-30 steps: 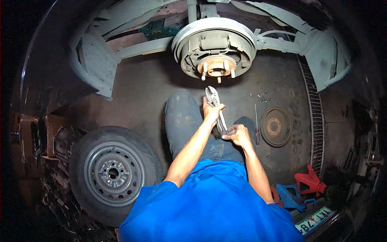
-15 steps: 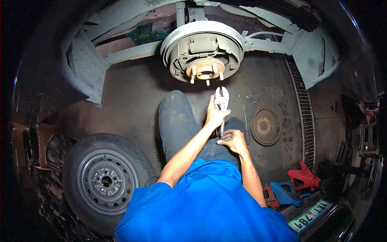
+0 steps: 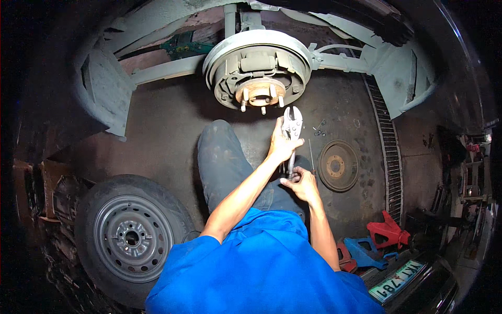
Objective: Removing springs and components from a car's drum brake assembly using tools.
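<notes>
Silvery locking pliers [image 3: 294, 123] point away from me, their jaws just short of the wheel hub in the picture. My left hand [image 3: 282, 145] is wrapped round their upper body. Lower down, the fingers of my right hand [image 3: 302, 185] close on the tail end of the handle, where the adjusting screw sits; the fingertips are partly hidden. Ahead is an exposed drum brake assembly [image 3: 257, 64], with a spring and brake shoes showing. At its centre is a rusty hub [image 3: 260, 94] with several studs sticking out toward me.
On the left lies a tyre on a steel wheel [image 3: 134, 238]. A rusty brake drum [image 3: 338, 165] rests on the floor at right, near small metal parts [image 3: 320, 128] and a floor grate [image 3: 388, 152]. Red [image 3: 388, 230] and blue [image 3: 365, 252] stands lie at lower right. A green jack [image 3: 184, 47] is behind.
The whole scene has shifted slightly left in the picture. Both hands keep their hold on the locking pliers, with my right hand a little closer to my left.
</notes>
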The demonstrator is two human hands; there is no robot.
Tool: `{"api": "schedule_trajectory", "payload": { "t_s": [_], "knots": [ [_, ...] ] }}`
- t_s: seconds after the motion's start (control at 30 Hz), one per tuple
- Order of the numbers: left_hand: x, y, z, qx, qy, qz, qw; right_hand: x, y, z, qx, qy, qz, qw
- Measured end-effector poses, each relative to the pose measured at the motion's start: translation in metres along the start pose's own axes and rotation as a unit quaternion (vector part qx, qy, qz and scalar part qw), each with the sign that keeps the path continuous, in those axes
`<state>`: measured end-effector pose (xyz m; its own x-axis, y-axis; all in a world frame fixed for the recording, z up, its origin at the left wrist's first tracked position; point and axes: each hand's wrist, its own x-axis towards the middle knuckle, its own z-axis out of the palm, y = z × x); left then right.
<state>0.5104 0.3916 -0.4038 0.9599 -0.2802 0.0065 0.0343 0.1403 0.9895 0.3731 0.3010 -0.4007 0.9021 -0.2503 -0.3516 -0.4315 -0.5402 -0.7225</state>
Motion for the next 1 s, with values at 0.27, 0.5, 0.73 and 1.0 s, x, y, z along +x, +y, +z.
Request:
{"api": "schedule_trajectory", "payload": {
  "t_s": [0.27,0.5,0.73,1.0],
  "knots": [
    [0.019,-0.001,0.015,-0.221,-0.083,-0.066,0.970,0.002,-0.030,-0.025,-0.010,0.029,-0.031,0.999],
    [0.030,0.012,0.016,-0.232,-0.090,-0.069,0.966,0.008,-0.042,-0.042,-0.036,0.032,-0.050,0.998],
    [0.046,0.011,0.016,-0.285,-0.140,-0.067,0.946,0.015,-0.057,-0.043,-0.060,0.068,-0.074,0.993],
    [0.046,0.016,0.016,-0.306,-0.144,-0.058,0.939,0.017,-0.054,-0.047,-0.068,0.055,-0.068,0.994]
  ]
}}
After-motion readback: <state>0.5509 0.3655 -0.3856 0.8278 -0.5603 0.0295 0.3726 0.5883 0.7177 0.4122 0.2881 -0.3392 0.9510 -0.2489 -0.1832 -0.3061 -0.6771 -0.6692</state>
